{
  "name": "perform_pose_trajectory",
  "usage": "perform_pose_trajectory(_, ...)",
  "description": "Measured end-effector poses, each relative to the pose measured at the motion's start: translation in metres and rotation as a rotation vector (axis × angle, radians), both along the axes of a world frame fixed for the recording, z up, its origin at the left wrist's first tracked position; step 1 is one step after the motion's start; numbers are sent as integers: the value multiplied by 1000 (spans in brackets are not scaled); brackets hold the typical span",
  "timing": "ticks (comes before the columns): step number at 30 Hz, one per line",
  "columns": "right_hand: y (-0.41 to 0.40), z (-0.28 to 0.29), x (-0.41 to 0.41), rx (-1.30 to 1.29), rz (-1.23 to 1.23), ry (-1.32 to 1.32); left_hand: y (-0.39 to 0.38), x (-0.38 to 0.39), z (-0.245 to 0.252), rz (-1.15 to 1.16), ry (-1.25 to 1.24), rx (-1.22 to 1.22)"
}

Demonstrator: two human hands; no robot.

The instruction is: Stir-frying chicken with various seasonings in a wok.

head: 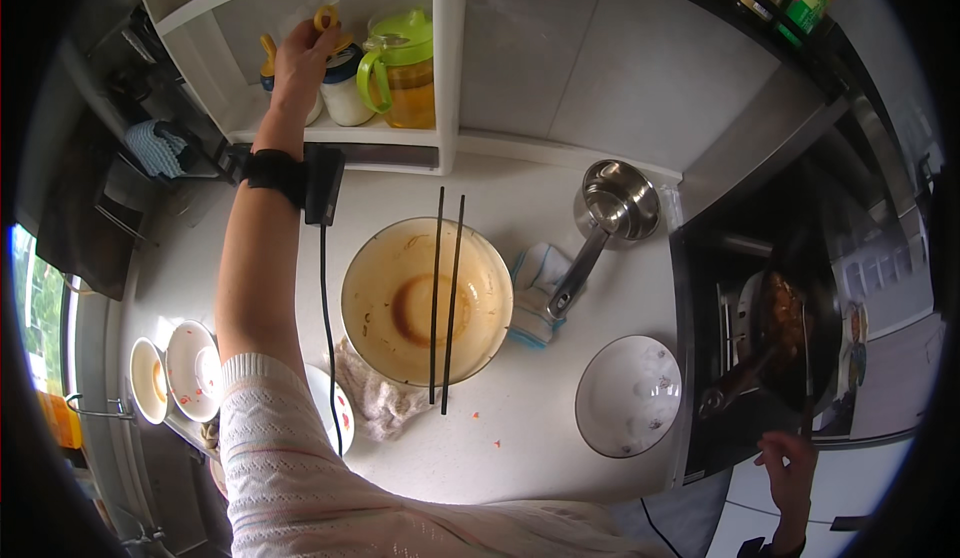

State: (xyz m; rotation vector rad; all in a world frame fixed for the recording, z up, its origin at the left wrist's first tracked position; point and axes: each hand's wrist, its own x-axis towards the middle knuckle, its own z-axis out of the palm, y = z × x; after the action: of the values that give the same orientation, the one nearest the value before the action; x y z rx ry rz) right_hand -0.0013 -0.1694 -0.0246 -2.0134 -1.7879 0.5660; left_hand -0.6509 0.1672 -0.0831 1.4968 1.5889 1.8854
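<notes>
My left hand point(298, 63) reaches into the white shelf and grips a yellow ring-shaped handle point(325, 18) above a jar with a dark blue rim point(346, 85) and white contents. Another yellow handle point(268, 52) stands just left of the hand, its container partly hidden. To the right is a clear pitcher point(409, 78) with a green lid and amber liquid. At the lower right, my right hand point(787, 462) is curled around the end of a long utensil handle point(807, 400). That utensil leans in a dark wok point(821, 348) holding brown food point(784, 310).
A stained enamel basin point(390, 295) with black chopsticks point(453, 303) across it sits mid-counter, on a rag point(386, 400). A steel saucepan point(619, 202), a striped cloth point(536, 303) and a white bowl point(628, 397) stand rightward. Two bowls point(193, 370) are at left. A cable point(328, 333) hangs from my left wrist.
</notes>
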Motion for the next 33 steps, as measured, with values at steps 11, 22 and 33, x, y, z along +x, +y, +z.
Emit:
perform_pose_trajectory(11,1,5,1,-9,19,-41,3,10,-25,42,182,-33)
perform_pose_trajectory(22,21,1,6,-54,37,-19,-1,-3,-21,-16,23,-118)
perform_pose_trajectory(33,35,7,0,-80,67,25,-6,3,-16,12,92,-126)
